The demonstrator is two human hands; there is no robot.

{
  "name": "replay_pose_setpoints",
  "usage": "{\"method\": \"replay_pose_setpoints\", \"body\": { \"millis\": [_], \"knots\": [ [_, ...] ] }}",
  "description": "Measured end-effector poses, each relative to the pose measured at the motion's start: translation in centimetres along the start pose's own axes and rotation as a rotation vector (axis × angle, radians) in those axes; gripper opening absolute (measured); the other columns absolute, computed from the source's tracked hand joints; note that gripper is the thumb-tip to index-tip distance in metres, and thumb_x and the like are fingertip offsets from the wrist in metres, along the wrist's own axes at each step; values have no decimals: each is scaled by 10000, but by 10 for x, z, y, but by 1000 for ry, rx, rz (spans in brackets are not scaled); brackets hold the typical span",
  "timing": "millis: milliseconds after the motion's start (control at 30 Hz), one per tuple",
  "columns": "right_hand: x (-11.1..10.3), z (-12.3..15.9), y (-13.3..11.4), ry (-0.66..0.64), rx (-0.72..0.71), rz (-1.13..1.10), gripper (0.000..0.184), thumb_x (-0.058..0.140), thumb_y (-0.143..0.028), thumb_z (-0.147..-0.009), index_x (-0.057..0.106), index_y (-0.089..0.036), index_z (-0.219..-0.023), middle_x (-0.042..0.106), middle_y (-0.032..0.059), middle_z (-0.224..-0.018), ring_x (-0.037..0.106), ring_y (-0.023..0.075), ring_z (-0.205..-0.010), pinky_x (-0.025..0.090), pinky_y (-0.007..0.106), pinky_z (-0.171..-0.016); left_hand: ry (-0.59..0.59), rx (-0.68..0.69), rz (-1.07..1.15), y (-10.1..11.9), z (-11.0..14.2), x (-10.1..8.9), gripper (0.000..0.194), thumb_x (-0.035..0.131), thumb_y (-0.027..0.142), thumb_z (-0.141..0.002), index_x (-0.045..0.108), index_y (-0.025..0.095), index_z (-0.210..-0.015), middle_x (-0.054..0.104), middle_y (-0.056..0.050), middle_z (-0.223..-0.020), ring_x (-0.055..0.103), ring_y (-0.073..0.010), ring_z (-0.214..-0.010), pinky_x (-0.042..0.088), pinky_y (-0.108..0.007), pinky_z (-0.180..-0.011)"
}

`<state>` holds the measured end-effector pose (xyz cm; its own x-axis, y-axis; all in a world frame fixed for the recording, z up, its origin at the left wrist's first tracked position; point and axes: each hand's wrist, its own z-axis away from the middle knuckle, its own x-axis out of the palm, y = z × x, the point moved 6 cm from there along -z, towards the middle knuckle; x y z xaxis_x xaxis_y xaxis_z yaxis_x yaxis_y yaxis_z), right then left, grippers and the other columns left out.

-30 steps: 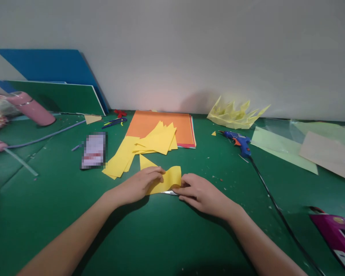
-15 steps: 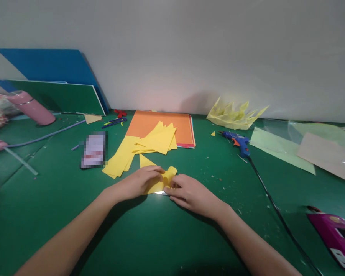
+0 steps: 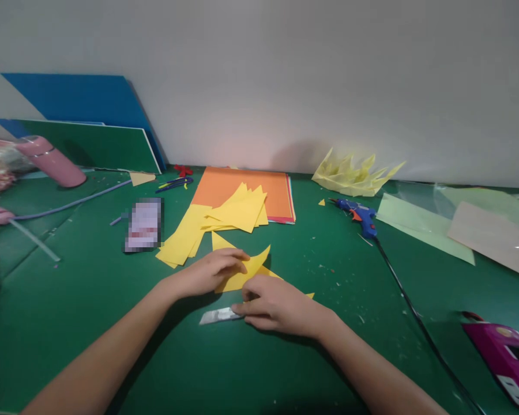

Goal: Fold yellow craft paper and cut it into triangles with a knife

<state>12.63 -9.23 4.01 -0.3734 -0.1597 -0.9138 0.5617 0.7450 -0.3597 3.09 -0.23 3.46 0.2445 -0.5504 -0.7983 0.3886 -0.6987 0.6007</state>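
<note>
My left hand [image 3: 211, 272] rests on a piece of yellow paper [image 3: 236, 282], its curled fingers holding the sheet against the table. The paper's right tip curls up between my two hands. My right hand [image 3: 277, 305] is closed around a utility knife [image 3: 218, 316], whose silver blade points left, low over the table and apart from the paper's lower edge. Its handle is hidden in my palm. Bits of yellow paper show behind and to the right of that hand. Farther back lies a pile of cut yellow pieces [image 3: 237, 210].
Orange sheets [image 3: 246, 181] lie under the pile. To the right are a blue glue gun [image 3: 358, 216] with its black cord, a yellow paper crown shape [image 3: 350, 173] and a magenta power strip [image 3: 497, 351]. On the left are a blurred-out phone [image 3: 143, 225] and a pink bottle [image 3: 54, 161].
My right hand has slid left, then drawn back toward me with the knife, baring its blade. The curled yellow paper has sprung into a pointed tip, with another piece to its right. My left hand stays put.
</note>
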Motion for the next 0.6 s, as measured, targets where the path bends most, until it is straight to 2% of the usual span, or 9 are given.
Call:
{"method": "replay_pose_setpoints", "body": {
  "millis": [67, 167, 233, 300, 367, 433, 600],
  "knots": [
    [-8, 9, 4, 63, -9, -67, 234, 504, -234, -898, 695, -205, -1031, 616, 64, -835, 524, 169, -738, 403, 280, -632, -22, 5, 9, 1, 2, 1, 244, 438, 169, -901, 645, 219, -1021, 525, -66, -1349, 474, -215, -1239, 396, -386, -1028],
    [-32, 30, 26, 305, 109, -157, 258, 488, -232, -895, 685, -229, -1061, 634, 60, -861, 567, 164, -774, 449, 279, -669, -33, 24, 5, 3, 4, 4, 245, 552, 259, -882, 609, 244, -1120, 417, -70, -1448, 414, -254, -1288, 365, -427, -1042],
    [-48, 48, 46, 467, 251, -110, 274, 481, -248, -902, 669, -249, -1102, 628, 61, -891, 582, 173, -802, 470, 295, -691, -26, 22, -10, 4, 4, 6, 369, 591, 333, -870, 545, 263, -1229, 384, -76, -1470, 381, -273, -1308, 328, -458, -1061],
    [-57, 65, 65, 562, 423, 25, 287, 471, -262, -912, 660, -240, -1128, 618, 72, -907, 580, 191, -803, 477, 319, -683, -18, 5, -28, 5, 4, 8, 481, 601, 391, -861, 472, 278, -1310, 400, -78, -1459, 370, -282, -1310, 304, -473, -1070],
    [-61, 78, 81, 597, 556, 183, 287, 465, -268, -913, 679, -220, -1097, 615, 84, -887, 575, 216, -801, 476, 356, -694, -4, -10, -35, 5, 3, 9, 527, 590, 424, -863, 427, 283, -1343, 447, -80, -1421, 384, -283, -1292, 321, -465, -1056],
    [-59, 85, 91, 577, 629, 285, 292, 459, -261, -912, 689, -201, -1080, 618, 96, -879, 572, 238, -808, 473, 384, -705, 11, -19, -27, 6, 3, 8, 535, 579, 439, -866, 408, 284, -1348, 490, -82, -1371, 411, -282, -1260, 352, -451, -1032],
    [-53, 84, 97, 525, 655, 280, 272, 476, -228, -892, 687, -197, -1061, 639, 111, -960, 567, 261, -874, 460, 420, -765, 49, -32, 31, 9, 5, 8, 499, 599, 363, -855, 410, 273, -1308, 529, -83, -1292, 463, -277, -1197, 387, -453, -1003]
  ]
}}
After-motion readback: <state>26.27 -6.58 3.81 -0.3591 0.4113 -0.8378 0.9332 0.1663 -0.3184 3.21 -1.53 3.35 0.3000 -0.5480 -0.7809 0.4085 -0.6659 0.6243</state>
